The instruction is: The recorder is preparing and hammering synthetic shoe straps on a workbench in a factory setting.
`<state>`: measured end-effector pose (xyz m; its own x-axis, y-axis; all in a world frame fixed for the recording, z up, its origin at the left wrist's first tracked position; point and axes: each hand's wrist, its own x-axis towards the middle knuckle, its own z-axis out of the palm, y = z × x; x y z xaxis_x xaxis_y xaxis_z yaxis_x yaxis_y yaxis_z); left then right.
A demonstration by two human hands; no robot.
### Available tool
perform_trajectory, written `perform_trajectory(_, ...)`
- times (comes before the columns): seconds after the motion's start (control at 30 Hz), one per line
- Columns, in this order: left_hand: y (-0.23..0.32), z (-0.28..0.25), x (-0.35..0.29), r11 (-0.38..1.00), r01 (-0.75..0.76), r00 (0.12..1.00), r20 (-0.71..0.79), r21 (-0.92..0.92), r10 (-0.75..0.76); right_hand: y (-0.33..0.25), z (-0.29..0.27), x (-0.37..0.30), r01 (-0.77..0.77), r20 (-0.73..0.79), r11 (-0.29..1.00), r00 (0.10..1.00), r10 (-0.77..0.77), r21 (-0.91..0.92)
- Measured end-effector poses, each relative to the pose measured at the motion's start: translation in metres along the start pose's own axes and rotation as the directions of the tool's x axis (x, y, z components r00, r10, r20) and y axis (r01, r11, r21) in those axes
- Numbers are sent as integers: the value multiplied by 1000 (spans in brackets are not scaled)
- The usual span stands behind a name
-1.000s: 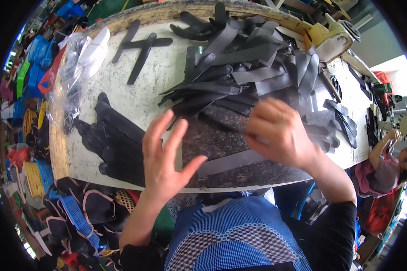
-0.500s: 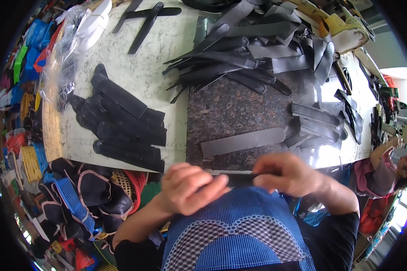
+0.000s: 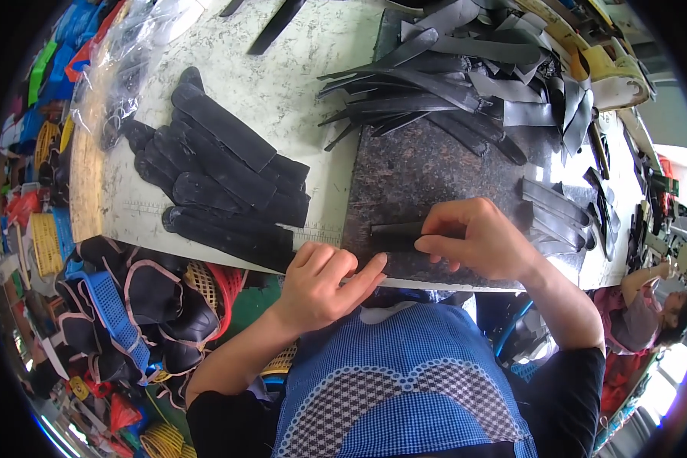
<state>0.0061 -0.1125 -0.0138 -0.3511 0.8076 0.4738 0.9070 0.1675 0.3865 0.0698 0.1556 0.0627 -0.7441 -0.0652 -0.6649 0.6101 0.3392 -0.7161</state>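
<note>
A black strip (image 3: 395, 232) lies near the front edge of a dark speckled slab (image 3: 412, 168). My right hand (image 3: 477, 240) pinches it from above, with thumb and fingers over its right part. Just left of the slab's front edge, my left hand (image 3: 320, 286) has curled fingers, the index fingertip reaching to the strip's near left corner. Whether anything sits between the left fingers is hidden. Black rounded-end pieces (image 3: 221, 179) are heaped to the left. Several grey strips (image 3: 555, 214) lie right of my right hand.
A big pile of black and grey strips (image 3: 450, 91) covers the slab's far part. The white table (image 3: 313, 84) carries clear plastic wrap (image 3: 122, 84) at its left. Below stands a blue basket (image 3: 118, 328) beside black pieces. Another person (image 3: 637, 309) is at far right.
Both hands have moved forward from over my apron, and the black strip now lies on the slab. The grey strip seen there before is now out of sight. The view has shifted.
</note>
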Motion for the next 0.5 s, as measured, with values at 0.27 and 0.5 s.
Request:
perform_trajectory(0.27,-3,8,12,987,-134,990,29,-94,137,0,13,7,44,-197,934,973,-121,-356)
perform_trajectory(0.5,7,3,28,995,-19,991,127,-101,31,30,-26,-44,-167,-358,984,924,136,-57)
